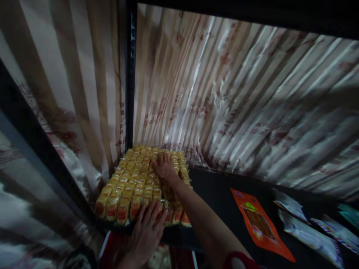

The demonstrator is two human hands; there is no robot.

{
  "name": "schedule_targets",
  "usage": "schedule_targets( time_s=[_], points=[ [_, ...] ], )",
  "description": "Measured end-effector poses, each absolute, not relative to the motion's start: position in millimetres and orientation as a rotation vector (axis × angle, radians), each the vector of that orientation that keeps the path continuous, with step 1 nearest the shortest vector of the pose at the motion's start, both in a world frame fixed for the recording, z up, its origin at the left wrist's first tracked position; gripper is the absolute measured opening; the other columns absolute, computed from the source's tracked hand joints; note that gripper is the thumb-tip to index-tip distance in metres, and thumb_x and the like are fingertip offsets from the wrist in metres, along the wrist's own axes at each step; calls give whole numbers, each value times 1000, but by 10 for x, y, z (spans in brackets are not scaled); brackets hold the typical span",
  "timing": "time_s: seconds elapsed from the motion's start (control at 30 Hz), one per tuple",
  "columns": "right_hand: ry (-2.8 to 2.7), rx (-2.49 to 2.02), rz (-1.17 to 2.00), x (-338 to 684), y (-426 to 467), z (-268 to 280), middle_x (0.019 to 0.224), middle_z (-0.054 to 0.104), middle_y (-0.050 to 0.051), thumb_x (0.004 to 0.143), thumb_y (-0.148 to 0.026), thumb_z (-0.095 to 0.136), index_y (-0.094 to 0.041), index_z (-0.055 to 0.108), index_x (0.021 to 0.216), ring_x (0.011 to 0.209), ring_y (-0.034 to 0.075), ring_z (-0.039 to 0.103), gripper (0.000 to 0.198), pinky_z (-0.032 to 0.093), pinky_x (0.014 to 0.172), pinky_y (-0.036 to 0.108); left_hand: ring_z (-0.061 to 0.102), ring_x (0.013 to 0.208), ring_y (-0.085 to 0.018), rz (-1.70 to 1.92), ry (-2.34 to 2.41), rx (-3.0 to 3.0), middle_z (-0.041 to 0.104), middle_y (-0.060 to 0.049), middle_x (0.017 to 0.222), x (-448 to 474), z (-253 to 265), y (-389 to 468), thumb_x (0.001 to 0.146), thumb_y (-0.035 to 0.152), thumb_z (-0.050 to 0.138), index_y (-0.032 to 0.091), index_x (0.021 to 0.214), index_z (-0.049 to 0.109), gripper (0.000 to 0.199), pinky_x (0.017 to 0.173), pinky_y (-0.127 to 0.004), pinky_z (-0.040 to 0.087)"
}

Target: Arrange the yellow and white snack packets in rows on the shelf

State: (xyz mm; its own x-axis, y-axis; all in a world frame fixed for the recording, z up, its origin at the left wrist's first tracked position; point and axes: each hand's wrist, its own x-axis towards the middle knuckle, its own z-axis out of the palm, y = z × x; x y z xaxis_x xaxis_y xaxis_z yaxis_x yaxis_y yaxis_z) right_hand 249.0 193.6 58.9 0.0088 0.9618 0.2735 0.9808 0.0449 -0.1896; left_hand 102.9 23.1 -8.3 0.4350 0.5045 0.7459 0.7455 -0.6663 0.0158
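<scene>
Many small yellow clear-wrapped packets with red-orange labels stand in tight rows, forming a block in the corner of a dark shelf. My right hand reaches over the block and lies on its top towards the back, fingers spread. At the front edge, my left hand rests flat against the front row, its fingers stretched out. Neither hand is wrapped around a packet. My right forearm hides part of the block's right side.
On the dark shelf to the right lies an orange pouch with a window. White packages and a teal one lie beyond it. A black upright post and creased striped sheeting bound the corner.
</scene>
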Motion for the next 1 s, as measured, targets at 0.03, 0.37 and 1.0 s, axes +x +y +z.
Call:
schedule_targets(
  time_s=[0.03,0.37,1.0],
  points=[
    [-1990,-1980,-71,2477,1951,570,145,36,21,92,-45,34,-5,31,141,140,31,20,64,19,111,49,30,136,-18,-1074,-1064,-2376,52,0,136,1033,-90,235,87,39,50,30,131,50,45,117,-39,7],
    [-1879,-1868,71,2507,1855,737,148,29,21,92,-45,33,1,33,140,141,28,17,66,16,114,44,30,136,-18,-1133,-1055,-2405,57,-3,130,1027,-159,226,86,36,53,27,128,53,43,117,-39,8],
    [-812,-1091,921,3308,1271,199,131,57,2,82,-69,36,-27,42,137,127,23,46,70,36,105,47,21,139,-20,-1003,-777,-2430,46,2,141,1271,-96,138,87,35,52,29,122,58,37,117,-43,4]
  ],
)
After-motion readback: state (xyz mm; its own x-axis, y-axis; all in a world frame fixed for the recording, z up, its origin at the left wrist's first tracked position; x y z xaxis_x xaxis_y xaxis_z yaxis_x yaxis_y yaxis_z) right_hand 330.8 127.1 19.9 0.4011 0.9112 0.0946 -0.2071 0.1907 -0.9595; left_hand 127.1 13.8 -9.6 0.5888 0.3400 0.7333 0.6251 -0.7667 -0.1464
